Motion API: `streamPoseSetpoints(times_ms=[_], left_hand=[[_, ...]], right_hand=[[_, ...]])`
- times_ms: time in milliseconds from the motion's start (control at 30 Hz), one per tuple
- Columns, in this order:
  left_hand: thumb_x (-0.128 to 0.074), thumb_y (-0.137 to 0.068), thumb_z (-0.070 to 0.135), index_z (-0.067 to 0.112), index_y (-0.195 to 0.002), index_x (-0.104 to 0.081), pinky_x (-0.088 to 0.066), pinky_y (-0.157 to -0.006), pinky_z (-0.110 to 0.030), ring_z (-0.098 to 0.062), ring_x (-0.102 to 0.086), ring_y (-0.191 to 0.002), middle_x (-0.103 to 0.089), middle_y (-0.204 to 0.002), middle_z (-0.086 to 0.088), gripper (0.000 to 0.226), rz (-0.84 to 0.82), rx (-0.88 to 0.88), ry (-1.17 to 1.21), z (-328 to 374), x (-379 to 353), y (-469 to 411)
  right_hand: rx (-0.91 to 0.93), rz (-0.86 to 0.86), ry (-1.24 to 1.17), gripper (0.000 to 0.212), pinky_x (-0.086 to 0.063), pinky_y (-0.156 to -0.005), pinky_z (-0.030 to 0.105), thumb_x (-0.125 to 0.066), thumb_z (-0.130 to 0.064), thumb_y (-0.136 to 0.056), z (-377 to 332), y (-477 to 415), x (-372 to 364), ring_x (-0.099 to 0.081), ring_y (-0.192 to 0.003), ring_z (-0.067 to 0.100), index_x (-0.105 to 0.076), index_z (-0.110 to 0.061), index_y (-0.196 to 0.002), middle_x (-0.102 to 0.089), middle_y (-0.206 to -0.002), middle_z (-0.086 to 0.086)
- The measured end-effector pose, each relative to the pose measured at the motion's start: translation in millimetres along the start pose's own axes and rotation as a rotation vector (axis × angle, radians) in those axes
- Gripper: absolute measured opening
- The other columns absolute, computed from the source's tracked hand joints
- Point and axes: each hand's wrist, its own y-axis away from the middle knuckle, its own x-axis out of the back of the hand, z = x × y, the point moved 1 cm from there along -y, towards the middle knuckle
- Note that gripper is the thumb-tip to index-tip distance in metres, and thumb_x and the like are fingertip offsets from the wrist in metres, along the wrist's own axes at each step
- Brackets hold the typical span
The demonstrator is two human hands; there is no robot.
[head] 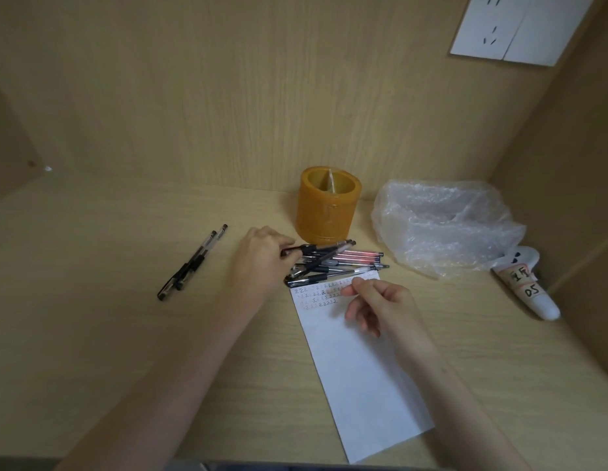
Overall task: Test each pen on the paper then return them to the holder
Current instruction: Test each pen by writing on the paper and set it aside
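Observation:
A pile of several pens [343,263] lies on the desk in front of the round orange pen holder [326,207]. My left hand [262,256] pinches the end of a black pen [312,249] at the top of the pile. Below the pile a white sheet of paper [357,368] carries rows of small test marks near its top edge. My right hand [377,305] hovers over those marks, fingers loosely curled, holding nothing that I can see. Two black pens [190,263] lie apart at the left.
A crumpled clear plastic bag [445,226] sits right of the holder. A white tube with handwritten labels [526,283] lies at the far right by the side wall. A wooden back wall stands close behind, with a white socket [520,25] at the upper right.

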Motion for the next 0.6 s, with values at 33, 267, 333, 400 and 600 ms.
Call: streamPoseSetpoints(times_ms=[33, 267, 333, 400, 600], left_hand=[[-0.062, -0.084, 0.039, 0.018, -0.118, -0.063, -0.036, -0.089, -0.029, -0.018, -0.044, -0.107, -0.06, -0.114, -0.003, 0.04, 0.006, 0.011, 0.018, -2, -1, 1], [-0.064, -0.082, 0.013, 0.009, -0.102, -0.069, -0.043, -0.087, -0.041, -0.033, -0.052, -0.096, -0.063, -0.105, -0.013, 0.02, 0.179, -0.007, -0.136, -37, 25, 16], [-0.065, -0.079, 0.006, 0.005, -0.105, -0.066, -0.043, -0.085, -0.044, -0.037, -0.051, -0.095, -0.06, -0.105, -0.018, 0.026, 0.185, 0.051, -0.235, -53, 35, 23], [-0.063, -0.079, 0.004, 0.001, -0.108, -0.063, -0.043, -0.081, -0.046, -0.039, -0.05, -0.092, -0.058, -0.104, -0.021, 0.03, 0.177, 0.099, -0.299, -66, 41, 29], [-0.058, -0.082, -0.001, -0.003, -0.101, -0.063, -0.047, -0.072, -0.046, -0.039, -0.054, -0.083, -0.059, -0.091, -0.024, 0.019, 0.117, 0.127, -0.329, -75, 39, 31]], right_hand=[[0.001, -0.003, -0.003, 0.028, -0.028, -0.037, 0.019, -0.054, -0.023, -0.096, 0, 0, 0, -0.044, -0.039, 0.01, -0.069, -0.011, -0.075, -0.064, -0.055, 0.006], [0.015, -0.004, -0.017, 0.029, -0.028, -0.037, 0.019, -0.053, -0.02, -0.096, 3, 0, 1, -0.045, -0.039, 0.01, -0.07, -0.012, -0.075, -0.064, -0.055, 0.006], [0.013, 0.003, -0.015, 0.029, -0.028, -0.037, 0.019, -0.053, -0.02, -0.096, 3, 0, 2, -0.045, -0.039, 0.01, -0.07, -0.012, -0.075, -0.064, -0.055, 0.006], [0.01, 0.011, -0.019, 0.029, -0.029, -0.037, 0.018, -0.052, -0.02, -0.096, 3, 0, 3, -0.045, -0.039, 0.01, -0.07, -0.011, -0.076, -0.063, -0.055, 0.006], [0.0, 0.008, -0.027, 0.028, -0.029, -0.037, 0.018, -0.052, -0.019, -0.097, 3, 0, 4, -0.045, -0.04, 0.01, -0.07, -0.008, -0.078, -0.063, -0.054, 0.006]])
